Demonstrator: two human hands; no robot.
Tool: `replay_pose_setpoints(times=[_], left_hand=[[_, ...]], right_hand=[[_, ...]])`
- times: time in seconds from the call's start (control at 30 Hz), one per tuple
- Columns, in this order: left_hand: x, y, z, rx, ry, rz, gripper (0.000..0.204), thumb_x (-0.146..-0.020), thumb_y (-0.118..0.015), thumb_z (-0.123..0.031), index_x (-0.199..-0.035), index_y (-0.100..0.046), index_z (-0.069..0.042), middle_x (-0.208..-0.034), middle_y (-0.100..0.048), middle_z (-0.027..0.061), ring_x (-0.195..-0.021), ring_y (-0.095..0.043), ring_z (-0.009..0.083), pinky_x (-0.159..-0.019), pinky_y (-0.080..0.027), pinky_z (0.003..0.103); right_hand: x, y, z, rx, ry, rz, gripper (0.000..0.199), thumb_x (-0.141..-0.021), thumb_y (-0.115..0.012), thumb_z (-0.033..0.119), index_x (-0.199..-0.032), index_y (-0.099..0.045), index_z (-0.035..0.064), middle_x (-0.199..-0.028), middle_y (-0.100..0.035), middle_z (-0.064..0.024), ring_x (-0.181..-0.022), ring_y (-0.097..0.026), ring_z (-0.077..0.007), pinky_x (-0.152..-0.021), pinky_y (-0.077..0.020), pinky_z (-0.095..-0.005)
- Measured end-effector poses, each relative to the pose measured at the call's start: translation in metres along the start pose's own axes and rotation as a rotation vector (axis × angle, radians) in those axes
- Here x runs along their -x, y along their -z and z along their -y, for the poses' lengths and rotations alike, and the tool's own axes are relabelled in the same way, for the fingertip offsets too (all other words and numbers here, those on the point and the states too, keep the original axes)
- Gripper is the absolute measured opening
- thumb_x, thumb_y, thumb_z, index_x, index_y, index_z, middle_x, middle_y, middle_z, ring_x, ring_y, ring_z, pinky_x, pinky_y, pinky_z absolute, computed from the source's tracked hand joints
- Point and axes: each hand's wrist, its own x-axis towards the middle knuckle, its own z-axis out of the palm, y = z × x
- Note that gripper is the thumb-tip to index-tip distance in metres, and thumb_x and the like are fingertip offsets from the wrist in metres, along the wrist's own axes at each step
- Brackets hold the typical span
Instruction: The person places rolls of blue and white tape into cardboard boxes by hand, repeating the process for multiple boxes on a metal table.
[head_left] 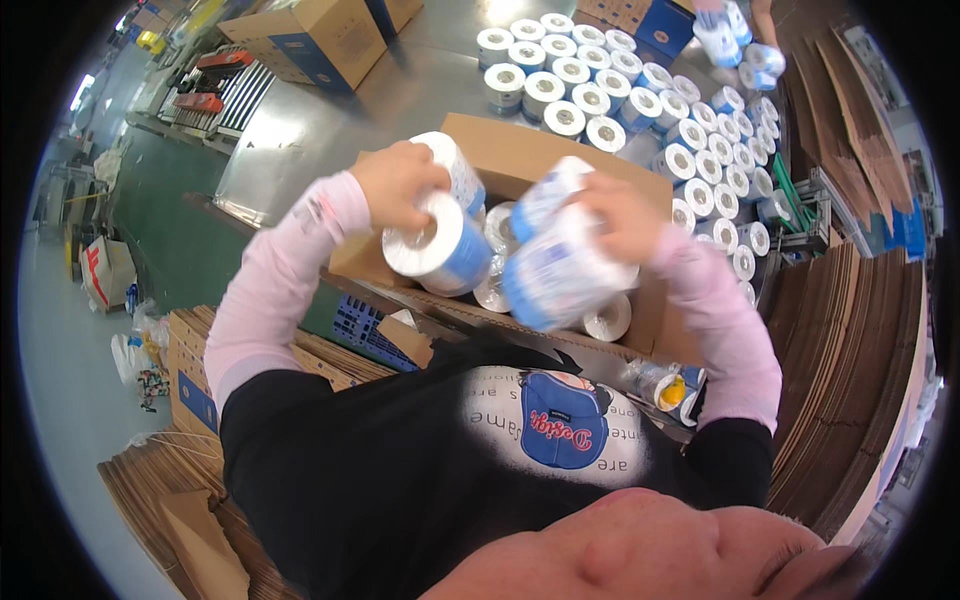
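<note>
Each hand, left hand (395, 183) and right hand (622, 215), grips wrapped paper rolls (440, 252) above the open carton (520, 160) below; bulky loads could slip from stretched fingers.

Bright overhead light, glare on the steel table (330, 130), strong fisheye bending, dark rim, slight motion blur.

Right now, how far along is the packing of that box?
Done: several wrapped paper rolls already lie inside the open cardboard box. In hand: the left hand has a grip on two rolls, and the right hand holds more rolls, both above the box. Left: many rolls wait on the metal table; how full the box is cannot be told.
</note>
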Motion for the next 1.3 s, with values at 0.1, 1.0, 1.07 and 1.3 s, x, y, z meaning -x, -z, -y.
replay_pose_setpoints(times=[0.1,1.0,1.07,1.3], left_hand=[[0.015,-0.033,-0.012,-0.096,-0.111,-0.024,0.034,-0.062,-0.072,-0.015,-0.095,-0.066,-0.014,-0.103,-0.056,0.0132,-0.102,-0.054,0.0332,-0.087,-0.045,0.043],[-0.422,-0.233,0.131,-0.127,0.476,0.030,0.062,-0.078,-0.072,-0.031,-0.135,-0.051,-0.026,-0.141,-0.038,0.0211,-0.130,-0.041,0.0377,-0.108,-0.037,0.041],[-0.427,-0.241,0.129,-0.109,0.503,0.060,0.060,-0.079,-0.071,-0.031,-0.135,-0.050,-0.026,-0.137,-0.039,0.0254,-0.128,-0.041,0.0402,-0.106,-0.039,0.041],[-0.424,-0.205,0.108,-0.243,0.745,0.296,0.073,-0.069,-0.071,-0.056,-0.131,-0.056,-0.020,-0.129,-0.052,0.0228,-0.119,-0.053,0.0368,-0.101,-0.045,0.041]], right_hand=[[-0.050,-0.062,0.069,0.309,-0.004,-0.055,0.032,-0.066,-0.068,0.029,-0.094,-0.071,0.0124,-0.095,-0.057,-0.0154,-0.099,-0.053,-0.0325,-0.090,-0.0353,-0.0445],[0.183,-0.044,-0.322,0.318,-0.942,-0.420,0.058,-0.077,-0.069,0.013,-0.132,-0.057,0.0266,-0.147,-0.037,-0.0192,-0.138,-0.031,-0.0392,-0.110,-0.0328,-0.0455],[0.165,-0.044,-0.353,0.283,-0.976,-0.175,0.054,-0.082,-0.063,0.015,-0.134,-0.054,0.0270,-0.149,-0.033,-0.0187,-0.141,-0.027,-0.0376,-0.111,-0.0314,-0.0463],[0.127,-0.067,-0.365,0.406,-1.115,-0.025,0.052,-0.079,-0.067,0.032,-0.129,-0.056,0.0221,-0.137,-0.042,-0.0213,-0.134,-0.034,-0.0372,-0.107,-0.0274,-0.0555]])
